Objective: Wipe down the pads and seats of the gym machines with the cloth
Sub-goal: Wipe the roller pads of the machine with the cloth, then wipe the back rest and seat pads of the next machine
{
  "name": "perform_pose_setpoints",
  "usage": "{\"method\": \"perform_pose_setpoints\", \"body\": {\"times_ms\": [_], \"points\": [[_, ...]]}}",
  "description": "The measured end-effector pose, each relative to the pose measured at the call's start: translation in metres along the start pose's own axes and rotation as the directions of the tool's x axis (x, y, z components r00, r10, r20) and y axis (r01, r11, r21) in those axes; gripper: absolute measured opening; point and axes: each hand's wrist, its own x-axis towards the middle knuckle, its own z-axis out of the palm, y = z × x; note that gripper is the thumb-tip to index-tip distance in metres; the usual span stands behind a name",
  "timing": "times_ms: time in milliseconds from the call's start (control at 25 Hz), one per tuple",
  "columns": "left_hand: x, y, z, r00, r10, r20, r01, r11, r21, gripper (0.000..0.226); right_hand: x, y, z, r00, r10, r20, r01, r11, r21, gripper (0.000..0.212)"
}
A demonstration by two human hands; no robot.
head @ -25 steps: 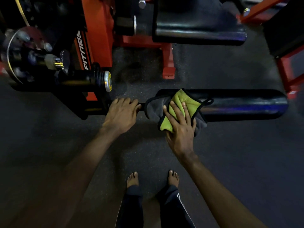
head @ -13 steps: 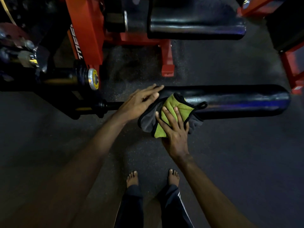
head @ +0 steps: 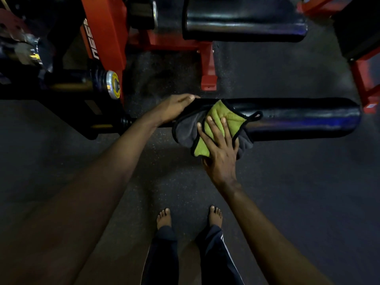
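Cloth drapes the left end of the pad under the spread, pressing right hand, the left hand resting flat beside it; wiping seems under way, and next calls for a rightward sweep.

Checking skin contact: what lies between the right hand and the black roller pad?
The green-and-grey cloth, draped over the roller pad; the right hand presses it with flat fingers. Head view.
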Motion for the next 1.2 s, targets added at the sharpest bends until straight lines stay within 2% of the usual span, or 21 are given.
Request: {"method": "perform_pose_setpoints", "body": {"times_ms": [80,200,400,560,680,800,880,920,1000,1040,1080,1120,1200], "points": [[0.0,0.001,-0.003,0.999,-0.037,0.016,0.037,0.999,-0.005,0.037,-0.015,0.007,0.005,0.999,-0.03,0.013,0.031,1.0,-0.007,0.102],[-0.005,0.005,-0.003,0.995,-0.02,0.093,0.014,0.998,0.067,0.049,-0.032,0.018,0.016,0.999,-0.046,0.007,0.046,0.998,-0.033,0.104],[0.001,0.003,0.004,0.999,-0.012,0.042,0.012,1.0,0.005,0.041,-0.025,0.016,0.012,0.998,-0.048,0.027,0.049,0.999,-0.019,0.106],[-0.007,0.006,0.007,0.997,-0.06,0.044,0.058,0.998,0.037,0.046,0.005,0.016,-0.018,0.992,0.122,-0.014,-0.122,0.992,0.037,0.099],[-0.015,0.019,0.009,0.996,-0.092,-0.02,0.093,0.993,0.069,0.051,0.018,0.01,-0.032,0.986,0.157,0.045,-0.157,0.988,-0.005,0.093],[-0.037,0.038,0.008,0.978,-0.134,-0.16,0.141,0.989,0.038,0.053,0.019,0.013,-0.048,0.975,0.171,0.143,-0.181,0.981,0.063,0.086],[-0.05,0.048,0.002,0.96,-0.123,-0.251,0.133,0.991,0.02,0.051,0.029,0.017,-0.068,0.958,0.251,0.142,-0.278,0.934,0.224,0.076],[-0.056,0.06,-0.001,0.959,-0.099,-0.266,0.111,0.993,0.032,0.049,0.036,0.017,-0.086,0.943,0.311,0.12,-0.333,0.878,0.342,0.069],[-0.069,0.096,-0.007,0.968,-0.044,-0.247,0.059,0.997,0.055,0.045,0.057,0.018,-0.133,0.884,0.458,0.096,-0.439,0.741,0.508,0.042],[-0.073,0.116,-0.008,0.968,-0.027,-0.248,0.041,0.998,0.055,0.043,0.069,0.021,-0.16,0.837,0.53,0.133,-0.512,0.674,0.533,0.025],[-0.08,0.136,-0.008,0.968,-0.011,-0.252,0.03,0.997,0.069,0.041,0.078,0.025,-0.184,0.79,0.582,0.191,-0.585,0.625,0.518,0.021],[-0.086,0.158,-0.006,0.969,0.015,-0.245,0.01,0.995,0.099,0.04,0.086,0.03,-0.209,0.762,0.601,0.24,-0.631,0.605,0.485,0.027],[-0.092,0.198,-0.003,0.974,0.078,-0.212,-0.044,0.986,0.161,0.039,0.101,0.041,-0.258,0.769,0.58,0.27,-0.635,0.639,0.435,0.034]]}}
